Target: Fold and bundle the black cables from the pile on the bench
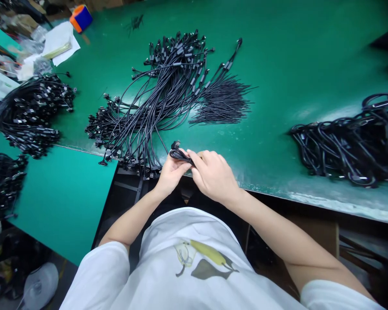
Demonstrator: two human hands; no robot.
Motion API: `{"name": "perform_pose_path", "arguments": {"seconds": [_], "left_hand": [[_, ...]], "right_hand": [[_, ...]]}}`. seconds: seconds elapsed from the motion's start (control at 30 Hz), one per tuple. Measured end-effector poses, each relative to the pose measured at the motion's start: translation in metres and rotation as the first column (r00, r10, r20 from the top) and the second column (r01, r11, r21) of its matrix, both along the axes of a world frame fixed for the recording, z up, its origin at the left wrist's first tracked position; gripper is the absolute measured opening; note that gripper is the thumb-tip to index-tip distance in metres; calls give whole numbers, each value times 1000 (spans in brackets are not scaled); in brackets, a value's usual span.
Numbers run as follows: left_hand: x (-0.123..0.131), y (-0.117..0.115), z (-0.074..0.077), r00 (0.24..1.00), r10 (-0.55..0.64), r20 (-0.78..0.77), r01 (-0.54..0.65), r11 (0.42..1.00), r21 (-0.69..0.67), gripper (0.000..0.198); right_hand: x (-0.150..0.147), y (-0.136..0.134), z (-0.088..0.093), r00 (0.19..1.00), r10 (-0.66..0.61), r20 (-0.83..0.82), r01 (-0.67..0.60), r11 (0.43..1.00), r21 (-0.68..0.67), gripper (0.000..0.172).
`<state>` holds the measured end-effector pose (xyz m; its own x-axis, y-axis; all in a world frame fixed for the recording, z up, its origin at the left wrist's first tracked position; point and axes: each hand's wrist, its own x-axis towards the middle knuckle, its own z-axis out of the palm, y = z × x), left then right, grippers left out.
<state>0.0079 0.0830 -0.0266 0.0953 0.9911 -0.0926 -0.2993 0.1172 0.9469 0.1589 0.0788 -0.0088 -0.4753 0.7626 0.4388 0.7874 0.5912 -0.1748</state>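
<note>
A spread heap of thin black plastic-sheathed cables with metal-tipped plugs [163,97] lies on the glossy green tabletop [287,56], just beyond the left hand [170,175]. That hand's thumb and fingers pinch the left part of a folded black cable coil [180,155], its long axis slanting slightly down rightward, between both hands. The right hand [215,176] pinches the coil's right end, thumb against fingers; beyond it, nearer to it than to the left, lie thin straight black strips [226,101]
</note>
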Motion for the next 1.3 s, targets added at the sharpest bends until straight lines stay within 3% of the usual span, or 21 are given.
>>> {"name": "perform_pose_path", "arguments": {"seconds": [0.07, 0.13, 0.23, 0.37, 0.5, 0.67, 0.77, 0.87, 0.93, 1.0, 1.1, 1.17, 1.2, 1.23, 1.27, 1.3], "left_hand": [[-3, 1, 2, 1000, -14, 6, 14, 1000, 17, 38], [-9, 3, 5, 994, -108, 6, 108, 994, 18, 40], [-24, 7, 13, 972, -194, -129, 203, 977, 59, 44], [-37, 18, 19, 907, -58, -416, 114, 987, 113, 39], [-36, 27, 23, 809, 27, -587, 151, 956, 252, 40], [-27, 30, 30, 547, 259, -796, 320, 814, 485, 17], [-15, 34, 26, 488, 327, -809, 484, 670, 562, 9], [-2, 37, 23, 494, 339, -801, 609, 523, 597, 6], [0, 38, 23, 523, 303, -797, 640, 477, 602, 5], [-7, 38, 24, 527, 284, -801, 639, 490, 594, 8], [-30, 39, 21, 482, 294, -825, 607, 568, 556, 10], [-51, 41, 20, 447, 316, -837, 542, 648, 535, 9], [-62, 41, 21, 431, 335, -838, 490, 693, 529, 9], [-73, 42, 23, 407, 352, -843, 431, 739, 518, 10], [-84, 43, 26, 375, 370, -850, 368, 782, 502, 10], [-96, 44, 29, 331, 389, -860, 301, 820, 487, 12]], "right_hand": [[1, 1, -4, 999, -6, -40, 7, 1000, 5, 39], [5, 3, -9, 998, -9, -55, 11, 999, 35, 36], [16, 7, -17, 999, -28, -24, 31, 995, 96, 36], [30, 9, -25, 997, -75, -4, 74, 982, 174, 39], [38, 8, -29, 996, -85, 9, 81, 975, 207, 42], [54, -1, -29, 995, -91, 45, 81, 978, 192, 42], [68, -4, -32, 993, -82, 90, 69, 989, 133, 42], [98, -2, -28, 965, -218, 146, 213, 976, 52, 39], [134, -1, -15, 900, -414, 139, 406, 910, 86, 36], [186, 2, 5, 780, -621, 76, 606, 780, 158, 38], [281, 13, 33, 501, -861, -81, 851, 474, 225, 51], [338, 21, 45, 246, -965, -93, 958, 227, 173, 53], [358, 25, 48, 208, -977, -40, 972, 202, 117, 54], [371, 29, 50, 226, -974, -4, 971, 225, 82, 54], [375, 33, 51, 281, -959, 27, 958, 282, 54, 55], [372, 39, 51, 376, -926, 37, 925, 377, 38, 56]]}}
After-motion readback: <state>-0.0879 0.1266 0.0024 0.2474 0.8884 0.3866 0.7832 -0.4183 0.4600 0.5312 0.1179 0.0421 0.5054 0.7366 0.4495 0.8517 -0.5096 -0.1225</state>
